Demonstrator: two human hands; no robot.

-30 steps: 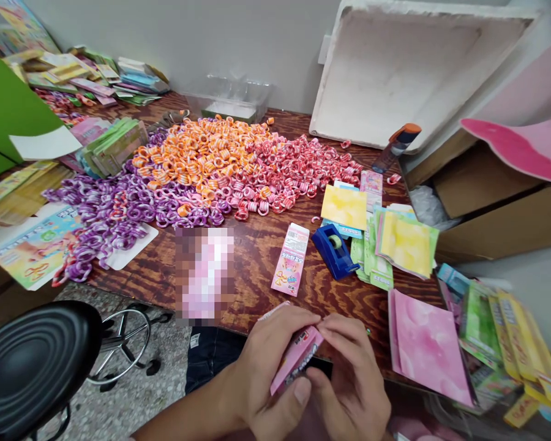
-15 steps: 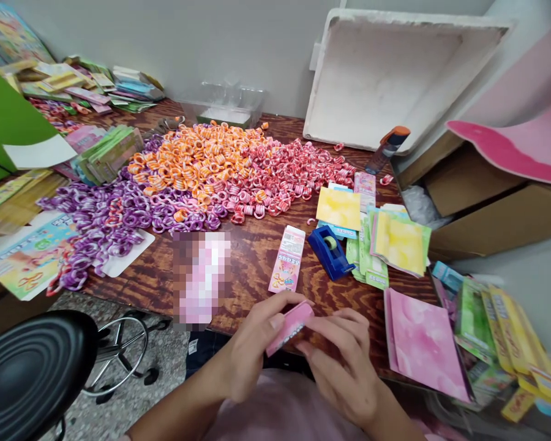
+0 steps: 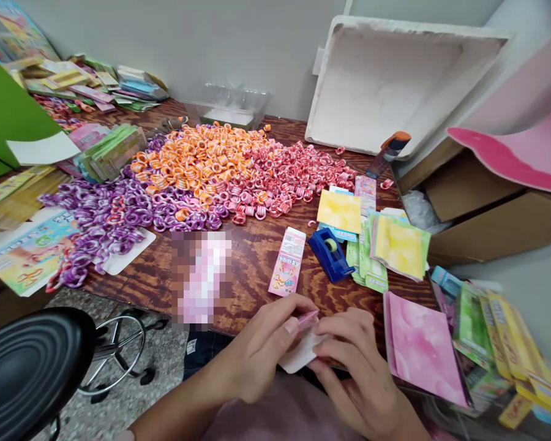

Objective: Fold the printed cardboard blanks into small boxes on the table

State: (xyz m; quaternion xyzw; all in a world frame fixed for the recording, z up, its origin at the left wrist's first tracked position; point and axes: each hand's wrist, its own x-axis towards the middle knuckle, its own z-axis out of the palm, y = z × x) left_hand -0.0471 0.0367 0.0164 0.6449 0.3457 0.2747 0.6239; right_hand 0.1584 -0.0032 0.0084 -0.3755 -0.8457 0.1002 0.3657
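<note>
Head view: the small pink cardboard box [image 3: 303, 343] has turned since a moment ago, its white inner face now up, so the folding seems underway. Left hand [image 3: 257, 355] and right hand [image 3: 353, 367] fingers pinch it just above the wooden counter [image 3: 257, 257] edge. Its printing is unreadable.

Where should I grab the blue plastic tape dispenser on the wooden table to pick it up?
Grip the blue plastic tape dispenser from above, across its two long flat sides, about the middle. It sits upright on the wooden table with its tape roll on top. Stay off the low front end, where the cutter probably is; green and yellow paper packets crowd its right.
</note>
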